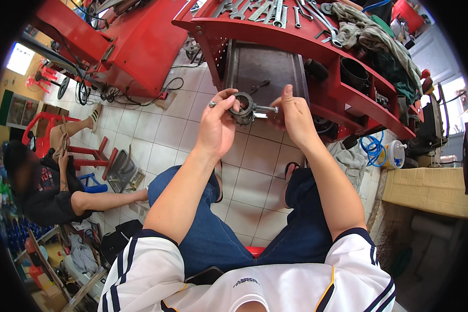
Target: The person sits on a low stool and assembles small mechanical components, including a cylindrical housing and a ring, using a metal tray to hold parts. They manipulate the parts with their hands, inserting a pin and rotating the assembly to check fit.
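Note:
In front of me, my left hand (219, 122) is closed on a round, dark metal clamp-like ring (243, 108) with an open centre. My thumb and fingers pinch the left side of its rim. A long bolt (265, 109) sticks out from the ring toward the right, and a shorter shiny metal piece (260, 115) shows just below it. Beside the bolt's free end is my right hand (296, 115), its thumb raised and apart from the fingers. Those fingers are partly blurred, and no object shows in the hand.
Ahead stands a red tool cart (275, 32) with several wrenches (260, 11) on top and an open metal drawer (260, 65). A red machine (135, 52) is at the far left. To the left, another person (41, 182) sits nearby. A cardboard box (426, 190) and white bucket (396, 154) stand right.

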The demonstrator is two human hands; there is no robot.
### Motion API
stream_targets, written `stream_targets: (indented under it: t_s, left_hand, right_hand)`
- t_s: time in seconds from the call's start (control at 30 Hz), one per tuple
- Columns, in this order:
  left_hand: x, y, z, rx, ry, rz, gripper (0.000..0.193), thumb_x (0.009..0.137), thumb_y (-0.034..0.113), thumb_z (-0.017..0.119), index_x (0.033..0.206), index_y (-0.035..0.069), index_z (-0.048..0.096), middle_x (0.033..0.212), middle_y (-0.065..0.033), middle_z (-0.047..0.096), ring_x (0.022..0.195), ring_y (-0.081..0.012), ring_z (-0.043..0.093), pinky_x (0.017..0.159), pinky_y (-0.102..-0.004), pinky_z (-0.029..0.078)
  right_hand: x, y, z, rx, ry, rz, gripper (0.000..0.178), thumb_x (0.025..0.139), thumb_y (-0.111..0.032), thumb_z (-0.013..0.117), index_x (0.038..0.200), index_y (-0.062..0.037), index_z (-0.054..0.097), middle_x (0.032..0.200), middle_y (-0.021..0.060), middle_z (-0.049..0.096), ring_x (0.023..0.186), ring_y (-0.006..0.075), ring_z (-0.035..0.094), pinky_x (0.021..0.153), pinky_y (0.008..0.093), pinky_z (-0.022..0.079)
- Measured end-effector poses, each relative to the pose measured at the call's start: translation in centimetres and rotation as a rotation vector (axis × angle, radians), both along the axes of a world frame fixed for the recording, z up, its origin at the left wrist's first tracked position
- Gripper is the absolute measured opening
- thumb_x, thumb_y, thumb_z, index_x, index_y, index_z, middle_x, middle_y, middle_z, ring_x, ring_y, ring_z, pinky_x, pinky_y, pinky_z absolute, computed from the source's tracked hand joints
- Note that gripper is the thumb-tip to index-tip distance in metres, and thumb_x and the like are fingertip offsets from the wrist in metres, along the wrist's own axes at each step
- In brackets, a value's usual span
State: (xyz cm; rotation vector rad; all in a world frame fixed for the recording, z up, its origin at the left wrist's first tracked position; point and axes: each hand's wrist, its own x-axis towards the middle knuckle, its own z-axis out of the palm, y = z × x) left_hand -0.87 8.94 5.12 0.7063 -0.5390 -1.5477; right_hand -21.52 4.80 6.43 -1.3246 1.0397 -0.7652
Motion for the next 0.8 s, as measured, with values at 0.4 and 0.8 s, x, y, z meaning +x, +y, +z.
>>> stream_targets:
  t_s: [0.4, 0.8]
  left_hand:
    - [0.4, 0.0, -0.1, -0.005, 0.058, 0.041, 0.026, 0.096, 0.013, 0.061, 0.119, 0.002, 0.054, 0.088, -0.0019, 0.059, 0.092, -0.0129, 0.056, 0.089, -0.0275, 0.042]
    - [-0.2, 0.2, 0.1, 0.015, 0.048, 0.008, 0.027, 0.096, 0.012, 0.060, 0.120, 0.001, 0.054, 0.089, -0.0026, 0.060, 0.093, -0.0131, 0.058, 0.087, -0.0273, 0.043]
  right_hand:
    - [0.3, 0.5, 0.5, -0.060, 0.031, 0.050, 0.025, 0.096, -0.014, 0.067, 0.115, 0.0014, 0.060, 0.090, 0.0061, 0.068, 0.076, 0.0081, 0.065, 0.062, 0.0237, 0.051]
    - [1.5, 1.1, 0.0, -0.356, 0.000, -0.110, 0.047, 0.096, -0.020, 0.067, 0.137, -0.0044, 0.050, 0.081, 0.0039, 0.066, 0.068, 0.0072, 0.059, 0.059, 0.0248, 0.047]
